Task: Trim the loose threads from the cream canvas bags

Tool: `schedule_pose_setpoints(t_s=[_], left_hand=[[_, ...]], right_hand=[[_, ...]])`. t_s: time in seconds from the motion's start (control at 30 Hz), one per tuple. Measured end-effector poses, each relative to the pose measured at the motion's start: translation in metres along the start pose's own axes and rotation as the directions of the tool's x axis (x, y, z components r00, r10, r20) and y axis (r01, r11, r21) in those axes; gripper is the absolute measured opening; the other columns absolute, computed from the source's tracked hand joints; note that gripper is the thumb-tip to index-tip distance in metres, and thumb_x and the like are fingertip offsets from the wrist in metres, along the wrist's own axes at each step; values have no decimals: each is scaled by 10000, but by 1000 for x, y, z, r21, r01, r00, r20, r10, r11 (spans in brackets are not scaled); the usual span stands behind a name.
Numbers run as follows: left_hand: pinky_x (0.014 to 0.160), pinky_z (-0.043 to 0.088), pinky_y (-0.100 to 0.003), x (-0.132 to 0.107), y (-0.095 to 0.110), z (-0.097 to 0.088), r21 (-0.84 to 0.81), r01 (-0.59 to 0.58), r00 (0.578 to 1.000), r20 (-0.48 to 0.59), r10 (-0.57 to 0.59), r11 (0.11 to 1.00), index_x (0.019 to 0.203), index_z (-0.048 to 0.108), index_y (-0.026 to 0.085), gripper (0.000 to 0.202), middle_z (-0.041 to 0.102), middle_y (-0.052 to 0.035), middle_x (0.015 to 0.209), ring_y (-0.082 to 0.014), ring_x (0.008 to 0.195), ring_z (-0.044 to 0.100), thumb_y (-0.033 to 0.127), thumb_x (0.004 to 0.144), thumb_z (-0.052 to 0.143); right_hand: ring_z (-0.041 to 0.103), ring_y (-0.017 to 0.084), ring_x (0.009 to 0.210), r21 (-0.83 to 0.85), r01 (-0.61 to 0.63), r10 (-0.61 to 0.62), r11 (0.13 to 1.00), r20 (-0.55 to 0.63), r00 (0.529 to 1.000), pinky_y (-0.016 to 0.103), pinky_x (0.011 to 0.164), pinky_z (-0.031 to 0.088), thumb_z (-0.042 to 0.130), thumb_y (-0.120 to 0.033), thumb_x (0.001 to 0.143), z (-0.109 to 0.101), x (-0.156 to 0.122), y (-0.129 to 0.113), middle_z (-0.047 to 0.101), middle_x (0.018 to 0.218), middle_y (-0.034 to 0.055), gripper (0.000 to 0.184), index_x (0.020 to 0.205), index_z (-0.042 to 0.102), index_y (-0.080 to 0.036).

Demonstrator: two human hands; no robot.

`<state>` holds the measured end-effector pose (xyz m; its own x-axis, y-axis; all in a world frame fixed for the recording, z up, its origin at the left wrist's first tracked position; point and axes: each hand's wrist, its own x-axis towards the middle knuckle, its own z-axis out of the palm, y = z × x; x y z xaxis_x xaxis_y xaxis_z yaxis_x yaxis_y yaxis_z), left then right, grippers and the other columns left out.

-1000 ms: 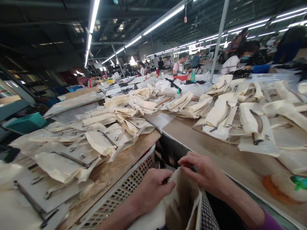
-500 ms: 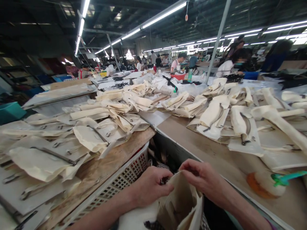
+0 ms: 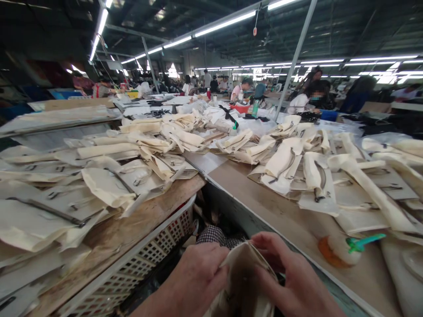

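At the bottom of the head view, a cream fabric bag [image 3: 240,286] stands between my hands with its opening facing me. My left hand [image 3: 198,277] is closed on its left edge, thumb pressed against the cloth. My right hand [image 3: 292,275] grips the right edge, with the thumb inside the opening and the other fingers behind. The bag's lower part runs out of the frame. Behind it shows black-and-white checked cloth [image 3: 214,234] over my lap.
A white plastic basket [image 3: 145,259] stands to the left, below a wooden table edge. Cream bag pieces with dark straps [image 3: 109,180] cover both tables. A bottle with a green nozzle [image 3: 337,251] lies at the right. Several people work farther back.
Both hands and the bag sit lower in the view. My right thumb has moved down inside the bag's opening. The surroundings have shifted slightly left.
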<state>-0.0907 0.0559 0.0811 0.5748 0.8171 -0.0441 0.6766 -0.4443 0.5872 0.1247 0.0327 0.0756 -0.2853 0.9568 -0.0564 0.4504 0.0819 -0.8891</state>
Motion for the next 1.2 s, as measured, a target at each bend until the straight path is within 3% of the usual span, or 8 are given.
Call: schedule_pose_setpoints(t_s=[0.2,0.27,0.4,0.57,0.73,0.87,1.03,1.2], left_hand=[[611,335,-221,17,8,-40,75,-31,999,18,30,997,658,538,175,202,610,39,683,-113,652,561,73,819,472],[586,326,-227,28,3,-35,104,-35,997,73,27,994,588,484,170,209,589,35,617,-118,603,550,68,771,483],[565,322,-229,50,-5,-5,90,-31,992,126,20,995,546,432,169,210,568,24,575,-127,572,541,67,724,474],[633,342,-262,58,1,16,136,-51,989,147,31,989,633,502,168,145,627,-3,703,-161,687,574,84,747,473],[652,341,-283,55,3,15,147,-48,982,186,20,988,717,543,169,162,638,-15,788,-169,729,572,108,827,440],[667,345,-297,51,2,18,176,-53,980,197,17,983,755,556,171,195,636,-26,838,-175,746,566,120,870,407],[659,329,-300,50,-1,20,186,-29,985,174,-4,982,731,546,173,186,628,-15,797,-169,724,559,111,845,413],[651,317,-285,48,-5,15,141,-32,987,160,10,990,715,533,174,150,623,3,779,-154,728,559,115,823,448]], right_hand=[[696,192,864,249,24,7,968,-124,992,287,747,557,532,-370,901,6,12,-4,717,1021,59,191,1029,495,-234],[691,190,812,278,17,22,960,-135,991,290,710,552,552,-370,888,13,15,12,714,985,56,194,1005,503,-225],[694,201,848,270,-42,95,962,-184,978,289,728,552,583,-353,877,21,14,53,713,949,56,178,963,530,-207],[701,199,908,33,-53,60,998,-295,954,290,793,577,567,-376,923,14,2,79,708,1025,68,235,1087,562,-207],[700,174,916,-276,19,-140,961,-429,892,247,762,584,535,-335,947,17,-2,85,690,1066,48,135,898,600,-227],[719,180,855,-401,-11,-201,916,-483,852,275,712,592,541,-344,945,24,0,84,695,1071,35,130,879,596,-246],[722,171,793,-437,-5,-233,900,-489,841,259,633,571,528,-282,941,28,6,79,708,1004,20,133,823,580,-248],[713,167,894,-372,127,-296,920,-442,847,243,751,559,524,-200,921,28,10,73,708,1027,53,145,787,571,-227]])
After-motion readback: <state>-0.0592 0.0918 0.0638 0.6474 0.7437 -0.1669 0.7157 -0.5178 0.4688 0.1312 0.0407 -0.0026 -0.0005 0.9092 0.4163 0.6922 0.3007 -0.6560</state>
